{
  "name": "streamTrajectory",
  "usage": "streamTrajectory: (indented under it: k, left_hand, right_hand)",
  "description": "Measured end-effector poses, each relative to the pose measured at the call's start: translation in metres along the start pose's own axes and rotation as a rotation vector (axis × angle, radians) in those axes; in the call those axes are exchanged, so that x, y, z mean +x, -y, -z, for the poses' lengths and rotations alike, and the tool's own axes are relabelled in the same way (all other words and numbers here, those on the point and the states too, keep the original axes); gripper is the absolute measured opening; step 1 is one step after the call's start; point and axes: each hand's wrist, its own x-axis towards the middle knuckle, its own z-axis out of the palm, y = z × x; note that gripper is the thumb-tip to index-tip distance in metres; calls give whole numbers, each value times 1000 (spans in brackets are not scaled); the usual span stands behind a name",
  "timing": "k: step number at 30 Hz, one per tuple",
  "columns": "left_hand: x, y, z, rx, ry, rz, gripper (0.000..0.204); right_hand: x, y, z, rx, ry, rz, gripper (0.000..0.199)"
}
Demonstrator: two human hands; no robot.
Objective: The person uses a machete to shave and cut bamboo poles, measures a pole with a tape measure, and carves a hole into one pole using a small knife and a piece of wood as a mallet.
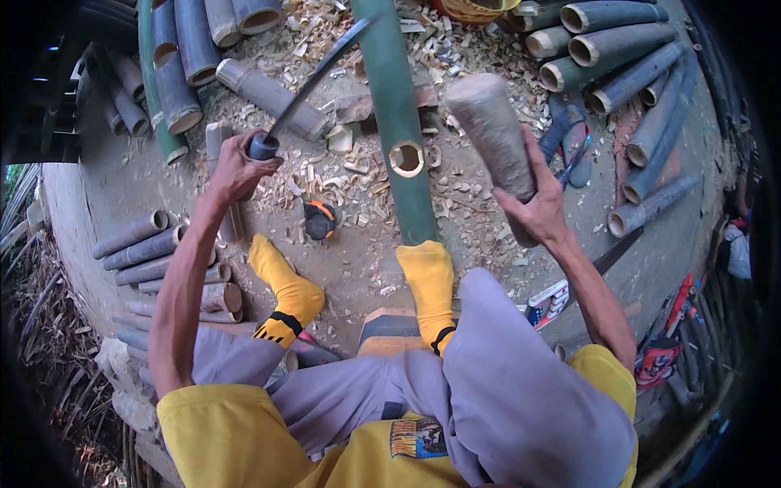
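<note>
My left hand (238, 168) is closed round the dark handle of a long-bladed knife (319, 76). Its narrow, curved metal blade slants up and right, the tip overlapping the upper part of a green bamboo pole (390, 89) in this view. One hole with a pale, cut rim (406, 159) opens in the pole's upper side. My right hand (533, 203) grips a thick wooden mallet (496, 122), shaped like a tapered club with its broad end up. The mallet is held to the right of the pole, apart from it. My yellow-socked right foot (428, 281) meets the pole's near end.
Pale wood chips (325, 32) litter the ground. Cut bamboo lengths (187, 69) lie at the far left, with more bamboo pieces (606, 41) at the far right and a bamboo stack (154, 252) at near left. A black-and-orange tape measure (319, 220) lies near my left foot (285, 285).
</note>
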Motion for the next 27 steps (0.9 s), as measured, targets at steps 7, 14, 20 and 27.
streamTrajectory:
  k: [7, 14, 20, 27]
  left_hand:
    - [7, 5, -16, 396, 254, -5, 33]
    - [9, 9, -21, 543, 243, 68, 35]
    - [6, 4, -20, 581, 199, 59, 30]
    - [9, 11, -18, 566, 231, 34, 30]
  right_hand:
    - [-2, 7, 23, 14, -49, -153, 95]
    - [1, 20, 13, 66, 33, -159, 94]
    - [-3, 36, 5, 134, -74, -101, 97]
    - [23, 40, 18, -102, 438, -246, 95]
